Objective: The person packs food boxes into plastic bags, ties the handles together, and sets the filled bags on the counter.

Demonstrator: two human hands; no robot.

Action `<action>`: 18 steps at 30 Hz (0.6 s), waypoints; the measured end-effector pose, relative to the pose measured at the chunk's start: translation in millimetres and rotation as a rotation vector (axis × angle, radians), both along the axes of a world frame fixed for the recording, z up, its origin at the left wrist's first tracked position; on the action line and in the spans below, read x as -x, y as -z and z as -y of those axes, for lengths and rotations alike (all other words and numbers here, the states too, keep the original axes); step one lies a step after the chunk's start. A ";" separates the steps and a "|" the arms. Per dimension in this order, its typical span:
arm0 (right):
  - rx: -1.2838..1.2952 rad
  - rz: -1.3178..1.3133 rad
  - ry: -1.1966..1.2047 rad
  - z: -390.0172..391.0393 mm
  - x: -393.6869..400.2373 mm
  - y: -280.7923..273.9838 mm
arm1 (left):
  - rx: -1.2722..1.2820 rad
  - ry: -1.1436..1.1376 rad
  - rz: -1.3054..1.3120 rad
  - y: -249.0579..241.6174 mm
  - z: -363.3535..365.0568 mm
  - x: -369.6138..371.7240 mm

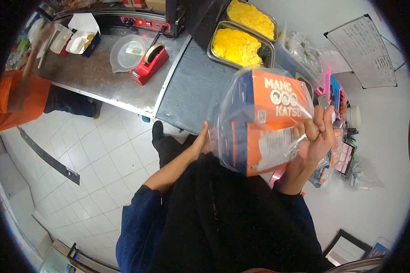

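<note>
Two orange and navy food boxes (271, 109) are stacked inside a clear plastic bag (225, 100), held up in front of my body. My right hand (316, 134) is closed on the bag at its right side, with fingers curled around the gathered plastic. My left hand (202, 142) rests against the bag's left side; its fingers are partly hidden by the plastic. The printed sides of both boxes face up toward the camera.
Two metal trays of yellow food (239, 48) stand beyond the bag. A red tape dispenser (151, 65), a round plastic lid (127, 52) and an open box (83, 38) lie on the metal counter (102, 75). Another person in orange (25, 98) is at the left.
</note>
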State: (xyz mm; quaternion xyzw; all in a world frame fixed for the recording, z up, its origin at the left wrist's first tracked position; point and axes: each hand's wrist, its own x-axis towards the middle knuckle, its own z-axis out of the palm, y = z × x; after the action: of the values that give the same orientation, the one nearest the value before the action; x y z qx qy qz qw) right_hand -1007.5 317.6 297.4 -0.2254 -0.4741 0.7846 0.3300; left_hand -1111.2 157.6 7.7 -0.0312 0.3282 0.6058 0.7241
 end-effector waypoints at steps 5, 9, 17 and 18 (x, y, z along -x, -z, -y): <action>0.081 0.179 -0.044 -14.7 27.7 10.8 | -0.071 -0.042 -0.310 31.2 -7.8 8.6; 0.111 0.343 -0.189 -18.4 41.8 26.7 | 0.310 0.343 -1.206 -28.7 24.9 50.2; -1.140 0.716 0.112 9.6 0.0 39.1 | -0.141 0.041 -1.531 -40.4 29.8 35.1; -1.257 0.764 0.235 22.2 -14.4 34.8 | -0.149 0.010 -1.612 -48.1 32.4 32.7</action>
State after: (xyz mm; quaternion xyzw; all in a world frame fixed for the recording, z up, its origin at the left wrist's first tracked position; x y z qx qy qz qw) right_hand -993.1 295.3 262.6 -0.3004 -0.8879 0.1920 0.2908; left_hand -1143.9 125.2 55.8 0.4647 0.7083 0.4591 0.2676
